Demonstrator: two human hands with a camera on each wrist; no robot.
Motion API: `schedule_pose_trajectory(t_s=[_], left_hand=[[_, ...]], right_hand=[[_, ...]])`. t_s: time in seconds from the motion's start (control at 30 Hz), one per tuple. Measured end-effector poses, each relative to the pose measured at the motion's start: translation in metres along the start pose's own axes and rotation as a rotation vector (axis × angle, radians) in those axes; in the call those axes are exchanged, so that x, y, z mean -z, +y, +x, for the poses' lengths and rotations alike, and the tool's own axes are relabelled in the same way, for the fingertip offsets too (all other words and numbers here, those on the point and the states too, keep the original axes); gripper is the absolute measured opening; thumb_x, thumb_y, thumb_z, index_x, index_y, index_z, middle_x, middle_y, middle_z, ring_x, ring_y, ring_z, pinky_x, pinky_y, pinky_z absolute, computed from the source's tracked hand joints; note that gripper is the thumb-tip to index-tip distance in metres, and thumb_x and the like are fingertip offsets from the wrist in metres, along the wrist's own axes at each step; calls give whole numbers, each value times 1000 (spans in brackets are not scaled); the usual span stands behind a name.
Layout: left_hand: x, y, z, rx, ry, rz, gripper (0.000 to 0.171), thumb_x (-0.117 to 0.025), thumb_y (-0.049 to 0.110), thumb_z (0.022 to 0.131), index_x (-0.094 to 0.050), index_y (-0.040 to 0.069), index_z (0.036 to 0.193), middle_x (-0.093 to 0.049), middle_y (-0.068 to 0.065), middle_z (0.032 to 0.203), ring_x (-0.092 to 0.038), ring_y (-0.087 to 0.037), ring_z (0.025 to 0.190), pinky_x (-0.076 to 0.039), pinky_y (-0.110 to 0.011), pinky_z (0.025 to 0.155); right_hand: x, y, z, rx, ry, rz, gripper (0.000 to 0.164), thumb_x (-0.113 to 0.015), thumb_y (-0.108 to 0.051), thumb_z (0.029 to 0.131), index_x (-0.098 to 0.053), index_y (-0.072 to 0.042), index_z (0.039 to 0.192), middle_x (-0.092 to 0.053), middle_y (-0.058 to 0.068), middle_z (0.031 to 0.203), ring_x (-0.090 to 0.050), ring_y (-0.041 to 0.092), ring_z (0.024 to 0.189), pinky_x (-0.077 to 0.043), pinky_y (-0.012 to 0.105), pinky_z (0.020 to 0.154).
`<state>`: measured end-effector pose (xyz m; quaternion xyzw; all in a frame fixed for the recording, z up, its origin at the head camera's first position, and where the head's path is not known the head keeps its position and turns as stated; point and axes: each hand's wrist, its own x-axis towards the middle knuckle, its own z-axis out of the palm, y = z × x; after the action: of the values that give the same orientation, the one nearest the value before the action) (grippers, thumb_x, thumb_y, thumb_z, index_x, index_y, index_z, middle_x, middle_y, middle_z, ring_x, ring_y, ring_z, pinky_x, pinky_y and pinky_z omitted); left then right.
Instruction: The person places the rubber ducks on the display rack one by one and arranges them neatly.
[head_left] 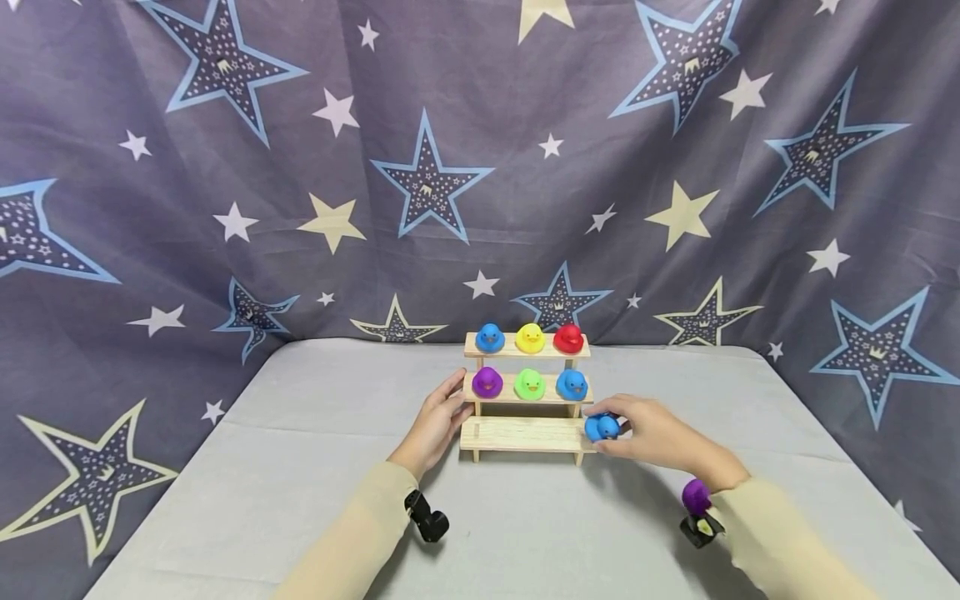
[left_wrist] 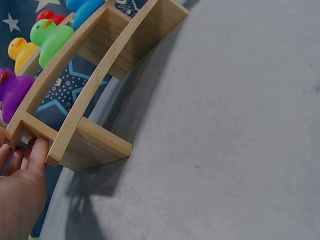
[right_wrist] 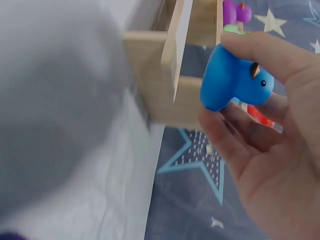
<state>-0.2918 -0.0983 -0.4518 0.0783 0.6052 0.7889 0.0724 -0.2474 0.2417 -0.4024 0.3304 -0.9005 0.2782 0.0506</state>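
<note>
In the head view a three-tier wooden stand (head_left: pixel 525 433) faces me. My left hand (head_left: pixel 435 421) grips its left end, fingertips at the middle shelf and the side support; the left wrist view shows these fingers (left_wrist: pixel 36 157) against the wood. My right hand (head_left: pixel 648 429) pinches a blue rubber duck (head_left: pixel 602 427) at the right end of the bottom shelf. In the right wrist view the duck (right_wrist: pixel 225 80) lies sideways between thumb and fingers, close beside the stand.
The top shelf bears blue (head_left: pixel 490 337), yellow (head_left: pixel 530 337) and red (head_left: pixel 568 338) ducks. On the middle shelf sit purple (head_left: pixel 487 382), green (head_left: pixel 529 384) and blue (head_left: pixel 572 385) ones. A purple thing (head_left: pixel 696 496) shows by my right wrist. Behind hangs a star-patterned curtain (head_left: pixel 480 258).
</note>
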Motion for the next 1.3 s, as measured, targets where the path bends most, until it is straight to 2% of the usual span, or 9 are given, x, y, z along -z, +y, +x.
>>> schedule_pose_trajectory(t_s=[0.4,0.57,0.73,1.0,1.3], left_hand=[[0,2,-2,-4,-10,4,54,-30,-1,106,-17,-5,157,-16,-25,161,-25,-38,146,-30,-42,120],[-1,2,-2,-1,-11,10,54,-31,0,106,-17,-4,157,-16,-25,162,-25,-39,146,-30,-42,120],[-1,2,-2,-1,-8,3,54,-31,-1,105,-17,-4,157,-16,-24,162,-25,-39,146,-30,-42,120],[-1,1,-2,5,-15,3,54,-31,0,106,-17,-4,157,-17,-24,162,-26,-39,146,-30,-41,120],[1,0,0,0,-23,-13,54,-31,0,106,-16,-4,158,-17,-23,161,-26,-38,146,-30,-39,120]], right_hand=[[-33,-30,32,119,16,28,42,-83,-25,83,-71,-6,118,-67,3,111,-62,9,88,-60,29,78],[-48,-42,46,189,49,1,40,-82,-24,83,-71,-5,117,-66,4,113,-61,13,97,-59,33,85],[-59,-52,57,170,53,-5,41,-81,-25,84,-70,-5,119,-65,8,116,-61,19,105,-57,39,91],[-73,-67,72,93,35,28,45,-82,-24,84,-69,-7,124,-65,6,116,-60,13,94,-58,30,85],[-91,-75,86,135,76,16,45,-84,-20,82,-69,-1,120,-65,11,115,-62,19,97,-59,32,86]])
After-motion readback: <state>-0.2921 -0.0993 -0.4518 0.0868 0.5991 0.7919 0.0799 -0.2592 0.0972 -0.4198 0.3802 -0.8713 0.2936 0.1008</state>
